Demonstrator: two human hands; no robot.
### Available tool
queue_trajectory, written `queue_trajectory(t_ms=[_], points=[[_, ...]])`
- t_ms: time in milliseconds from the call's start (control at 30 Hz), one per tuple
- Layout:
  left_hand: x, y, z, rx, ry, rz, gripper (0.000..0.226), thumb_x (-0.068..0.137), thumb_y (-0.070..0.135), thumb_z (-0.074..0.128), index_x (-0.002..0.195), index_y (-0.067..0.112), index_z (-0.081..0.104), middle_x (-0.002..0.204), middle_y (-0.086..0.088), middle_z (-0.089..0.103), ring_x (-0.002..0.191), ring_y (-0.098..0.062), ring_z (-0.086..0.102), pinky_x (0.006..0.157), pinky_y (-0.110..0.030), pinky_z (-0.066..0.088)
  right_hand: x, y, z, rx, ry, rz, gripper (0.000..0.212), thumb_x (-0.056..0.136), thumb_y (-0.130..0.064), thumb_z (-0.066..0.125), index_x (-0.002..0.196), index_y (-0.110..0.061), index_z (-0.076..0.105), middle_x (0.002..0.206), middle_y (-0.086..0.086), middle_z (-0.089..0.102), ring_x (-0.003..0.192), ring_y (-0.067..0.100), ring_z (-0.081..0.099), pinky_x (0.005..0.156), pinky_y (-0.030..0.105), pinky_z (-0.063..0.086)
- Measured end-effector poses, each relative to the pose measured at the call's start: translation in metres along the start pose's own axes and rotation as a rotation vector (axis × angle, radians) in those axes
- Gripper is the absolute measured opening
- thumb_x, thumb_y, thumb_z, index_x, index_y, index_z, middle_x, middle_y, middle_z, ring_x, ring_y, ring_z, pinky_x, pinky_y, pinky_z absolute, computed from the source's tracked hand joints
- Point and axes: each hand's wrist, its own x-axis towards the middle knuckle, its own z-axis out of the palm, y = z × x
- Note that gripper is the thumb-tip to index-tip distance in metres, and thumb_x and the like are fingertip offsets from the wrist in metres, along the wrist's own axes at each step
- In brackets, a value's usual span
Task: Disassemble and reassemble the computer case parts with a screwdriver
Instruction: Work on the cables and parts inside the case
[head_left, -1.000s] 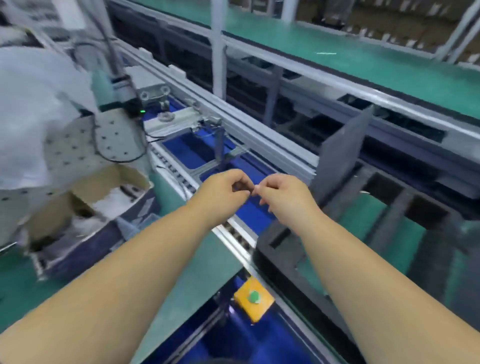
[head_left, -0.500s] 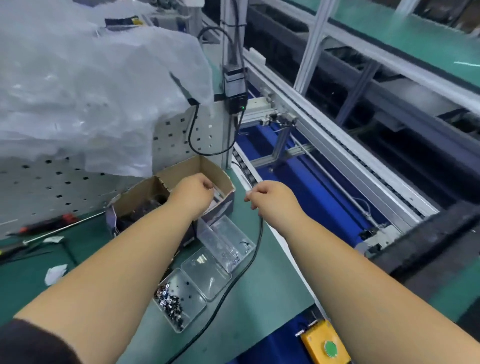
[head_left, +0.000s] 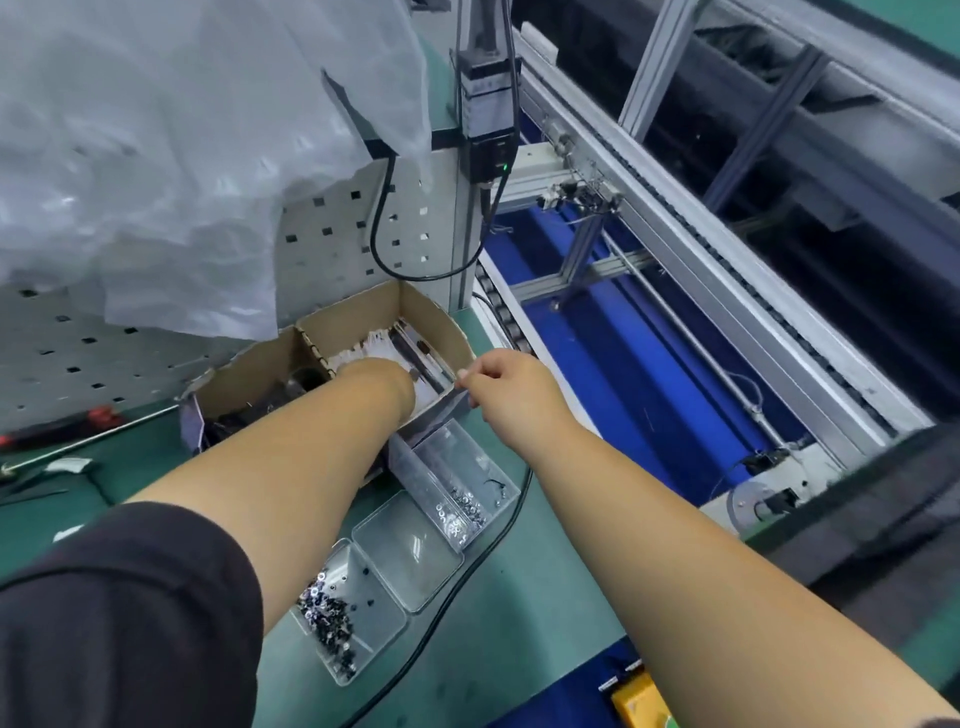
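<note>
Head view: the left hand (head_left: 382, 382) is dipped into the cardboard box (head_left: 436, 322) at mid-frame; its grip cannot be told. Something tiny is pinched by the right hand (head_left: 506, 387). No computer case is seen, so most work seems left.

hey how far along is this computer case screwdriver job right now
Done: nothing visible shows finished work; no case part is clearly in view. In hand: the left hand reaches into the cardboard box, the right hand pinches something tiny. Left: the red-handled screwdriver lies untouched, screws remain in the clear tray.
</note>
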Motion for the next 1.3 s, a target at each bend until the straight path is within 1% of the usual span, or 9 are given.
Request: queue_trajectory(t_ms=[100, 200, 400, 633, 767, 933, 1067, 1200, 1300], points=[[0.005, -0.004, 0.006, -0.079, 0.126, -0.045, 0.041, 0.094, 0.018, 0.052, 0.135, 0.015, 0.054, 0.146, -0.008, 0.047, 0.134, -0.031, 0.044, 0.107, -0.045, 0.038, 0.0, 0.003, -0.004, 0.005, 0.001, -0.009, 0.019, 0.09, -0.029, 0.062, 0.075, -0.019, 0.067, 0.065, -0.008, 0.063, 0.056, 0.008, 0.053, 0.057, 0.025, 0.04], [0.01, -0.003, 0.013, -0.153, 0.25, -0.073, 0.033, 0.092, 0.017, 0.052, 0.124, 0.015, 0.062, 0.136, -0.008, 0.056, 0.126, -0.031, 0.051, 0.1, -0.043, 0.043, 0.0, 0.004, -0.009, -0.023, 0.02, -0.003, 0.019, 0.092, -0.028, 0.06, 0.08, -0.016, 0.069, 0.069, -0.007, 0.064, 0.055, 0.007, 0.049, 0.055, 0.023, 0.036], [0.01, -0.003, 0.011, -0.276, 0.28, -0.12, 0.032, 0.093, 0.016, 0.052, 0.124, 0.015, 0.061, 0.136, -0.007, 0.056, 0.126, -0.03, 0.051, 0.099, -0.039, 0.044, -0.003, 0.002, -0.014, -0.025, 0.008, 0.019, 0.019, 0.094, -0.028, 0.06, 0.082, -0.019, 0.071, 0.075, -0.017, 0.06, 0.064, 0.001, 0.051, 0.056, 0.022, 0.035], [0.003, -0.007, 0.019, -0.504, 0.514, -0.064, 0.029, 0.093, 0.008, 0.052, 0.121, 0.008, 0.058, 0.127, -0.014, 0.059, 0.118, -0.032, 0.056, 0.094, -0.041, 0.047, -0.007, -0.005, -0.016, -0.015, 0.021, 0.029, 0.019, 0.093, -0.03, 0.06, 0.081, -0.02, 0.071, 0.076, -0.012, 0.063, 0.065, 0.013, 0.054, 0.063, 0.029, 0.043], [-0.005, -0.013, 0.015, -0.807, 0.624, -0.018, 0.025, 0.089, 0.015, 0.06, 0.113, 0.012, 0.057, 0.111, -0.012, 0.062, 0.106, -0.033, 0.059, 0.08, -0.038, 0.047, -0.01, -0.01, -0.017, -0.03, 0.042, 0.035, 0.02, 0.092, -0.032, 0.06, 0.082, -0.019, 0.07, 0.077, -0.003, 0.068, 0.063, 0.015, 0.055, 0.061, 0.032, 0.047], [-0.021, -0.017, 0.007, -1.148, 0.748, 0.094, 0.02, 0.081, 0.015, 0.061, 0.096, 0.027, 0.056, 0.084, 0.004, 0.057, 0.079, -0.022, 0.054, 0.063, -0.028, 0.036, -0.014, -0.019, -0.021, -0.037, 0.076, 0.025, 0.022, 0.094, -0.032, 0.059, 0.082, -0.017, 0.07, 0.085, 0.011, 0.071, 0.062, 0.017, 0.053, 0.06, 0.032, 0.046], [-0.031, -0.023, 0.005, -1.061, 0.754, 0.085, 0.019, 0.085, 0.02, 0.063, 0.102, 0.027, 0.06, 0.09, 0.002, 0.061, 0.08, -0.022, 0.055, 0.063, -0.028, 0.038, -0.019, -0.029, -0.022, -0.025, 0.086, 0.02, 0.022, 0.094, -0.032, 0.059, 0.083, -0.017, 0.07, 0.085, 0.011, 0.071, 0.063, 0.016, 0.053, 0.059, 0.03, 0.046], [-0.036, -0.028, 0.007, -0.909, 0.66, 0.08, 0.031, 0.092, 0.015, 0.052, 0.119, 0.024, 0.063, 0.112, -0.007, 0.066, 0.099, -0.029, 0.06, 0.074, -0.033, 0.046, -0.028, -0.034, -0.024, -0.037, 0.086, 0.011, 0.022, 0.095, -0.03, 0.059, 0.084, -0.015, 0.071, 0.085, 0.01, 0.07, 0.063, 0.015, 0.053, 0.06, 0.03, 0.045], [-0.041, -0.029, 0.007, -0.999, 0.621, 0.111, 0.036, 0.093, 0.007, 0.047, 0.121, 0.021, 0.064, 0.114, -0.011, 0.065, 0.099, -0.031, 0.059, 0.078, -0.035, 0.047, -0.034, -0.033, -0.026, -0.041, 0.093, 0.02, 0.022, 0.095, -0.03, 0.06, 0.085, -0.014, 0.071, 0.082, 0.007, 0.069, 0.063, 0.016, 0.053, 0.06, 0.031, 0.045]])
